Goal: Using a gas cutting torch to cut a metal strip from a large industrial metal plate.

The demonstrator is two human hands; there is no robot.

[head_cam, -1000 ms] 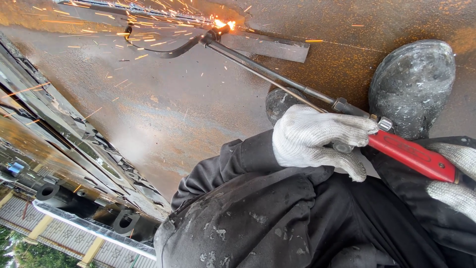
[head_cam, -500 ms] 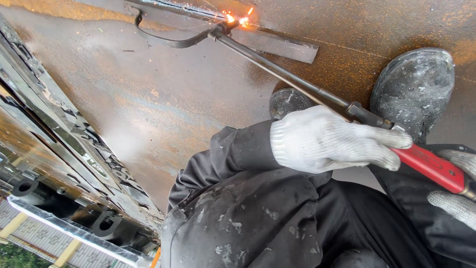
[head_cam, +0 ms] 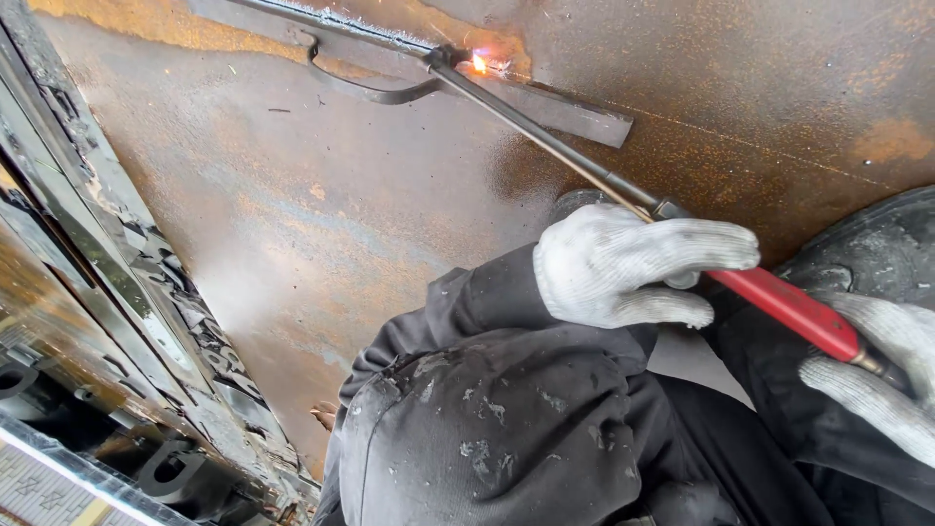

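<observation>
A long cutting torch with a red handle reaches across a rusty steel plate. Its tip burns with a small orange flame at the edge of a flat steel bar lying on the plate. My left hand, in a white knit glove, grips the torch where the tube meets the red handle. My right hand, also gloved, holds the rear end of the handle at the right edge. A curved metal strip lies just left of the tip.
My dark trouser knee fills the bottom middle. A dusty dark boot stands on the plate at the right. Stacked dark metal frames run along the plate's left edge, with ground far below them.
The spray of sparks seen a second ago has died down to a small flame. Both hands keep their grip, and the view has drawn closer to them.
</observation>
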